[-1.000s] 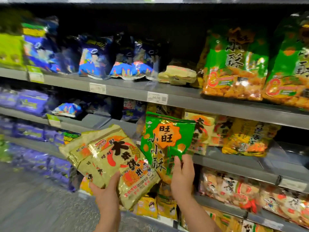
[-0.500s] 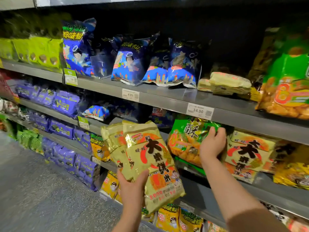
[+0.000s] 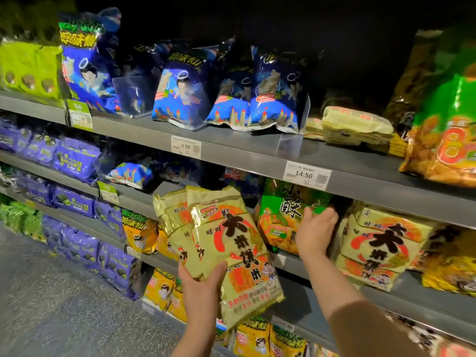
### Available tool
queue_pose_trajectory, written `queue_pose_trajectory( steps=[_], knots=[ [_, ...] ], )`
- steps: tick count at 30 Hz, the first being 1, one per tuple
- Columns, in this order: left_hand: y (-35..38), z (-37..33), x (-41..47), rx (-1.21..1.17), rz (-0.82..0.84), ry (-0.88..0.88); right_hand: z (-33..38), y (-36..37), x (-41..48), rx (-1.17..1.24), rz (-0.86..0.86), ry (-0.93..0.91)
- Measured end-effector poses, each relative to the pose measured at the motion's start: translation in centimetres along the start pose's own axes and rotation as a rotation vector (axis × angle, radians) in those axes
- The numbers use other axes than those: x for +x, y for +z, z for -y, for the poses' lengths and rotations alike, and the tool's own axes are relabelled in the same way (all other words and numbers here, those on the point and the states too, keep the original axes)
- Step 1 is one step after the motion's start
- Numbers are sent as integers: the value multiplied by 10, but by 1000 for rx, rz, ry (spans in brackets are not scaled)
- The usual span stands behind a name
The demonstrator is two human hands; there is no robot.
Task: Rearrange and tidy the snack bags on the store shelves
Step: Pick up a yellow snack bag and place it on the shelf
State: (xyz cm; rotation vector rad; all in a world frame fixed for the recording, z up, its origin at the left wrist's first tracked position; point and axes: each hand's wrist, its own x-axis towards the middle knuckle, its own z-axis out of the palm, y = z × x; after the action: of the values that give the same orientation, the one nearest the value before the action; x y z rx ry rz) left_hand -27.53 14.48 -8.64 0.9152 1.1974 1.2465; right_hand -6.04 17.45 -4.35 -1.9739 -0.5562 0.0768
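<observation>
Green snack bag [image 3: 283, 217] goes onto the middle shelf [image 3: 291, 266], my right hand [image 3: 315, 234] curled over its upper edge, just beside a stack of yellow rice-cracker bags [image 3: 381, 243]. My left hand [image 3: 201, 287] grips two matching yellow bags [image 3: 231, 251] from below, thumb across the front, holding them off the shelf and in front of it. I judge the step to be seating the green bag. Next, the right hand should let go and the held pair should join the stack at right, which calls for room there and a flat, face-out placement.
</observation>
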Motion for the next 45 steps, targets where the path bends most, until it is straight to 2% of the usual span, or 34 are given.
queue_pose_trajectory(
  steps=[4, 6, 11, 14, 16, 21, 25, 27, 29, 35, 39, 45],
  knots=[
    [4, 8, -6, 5, 81, -16, -11, -15, -44, -32, -4, -168],
    [7, 7, -16, 14, 82, -4, -17, -21, -61, -15, 140, -184],
    [9, 2, -60, 17, 109, -9, -35, -49, -82, 171, 671, 67],
    [6, 5, -91, 18, 168, -35, -49, -82, -90, 246, 866, 221],
    [7, 13, -109, 7, 226, -68, -56, -111, -95, 295, 916, 255],
    [29, 28, -156, -66, 397, -98, -91, -187, -102, 326, 853, 210],
    [65, 41, -174, -116, 372, -170, -119, -244, -103, 360, 735, 228],
    [83, 45, -186, -73, 434, -185, -133, -268, -103, 394, 671, 223],
    [100, 46, -201, -3, 479, -160, -145, -290, -104, 448, 590, 265],
    [144, 57, -227, 139, 650, -229, -176, -343, -84, 549, 259, 391],
    [167, 60, -234, 161, 737, -241, -194, -364, -68, 544, 174, 345],
    [201, 60, -225, 210, 845, -214, -202, -369, -51, 554, 150, 309]
  ],
)
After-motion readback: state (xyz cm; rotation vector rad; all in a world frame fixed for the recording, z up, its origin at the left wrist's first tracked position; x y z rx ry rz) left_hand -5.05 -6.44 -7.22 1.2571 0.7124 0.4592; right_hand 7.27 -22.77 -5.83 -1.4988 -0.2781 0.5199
